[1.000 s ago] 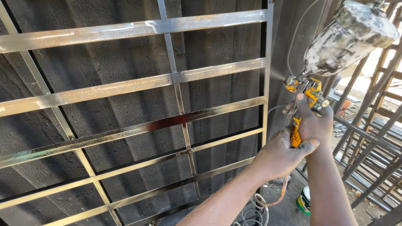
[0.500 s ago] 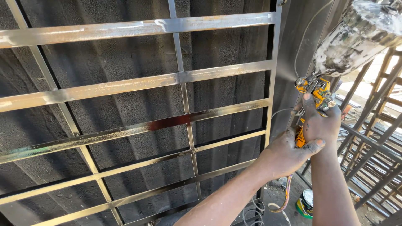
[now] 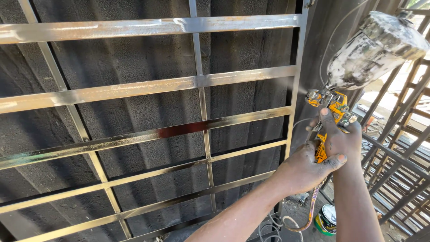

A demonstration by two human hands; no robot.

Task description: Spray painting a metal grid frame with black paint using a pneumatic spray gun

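Observation:
A yellow spray gun (image 3: 332,106) with a large paint-spattered cup (image 3: 374,51) on top points left at a metal grille (image 3: 197,83) leaning on a dark wall. My right hand (image 3: 341,136) grips the gun's handle, a finger along its body. My left hand (image 3: 305,167) wraps the lower handle from the left. A faint mist leaves the nozzle toward the grille's right upright (image 3: 296,85). The grille's bars look wet and glossy.
A hose (image 3: 309,215) hangs from the gun's base toward the ground. A small paint tin (image 3: 327,219) stands on the ground below my hands. More metal frames (image 3: 398,161) lean at the right. The dark corrugated wall (image 3: 134,58) lies behind the grille.
The gun and both hands have shifted slightly right and up in view, staying beside the grille's right upright. Both hands keep their grip.

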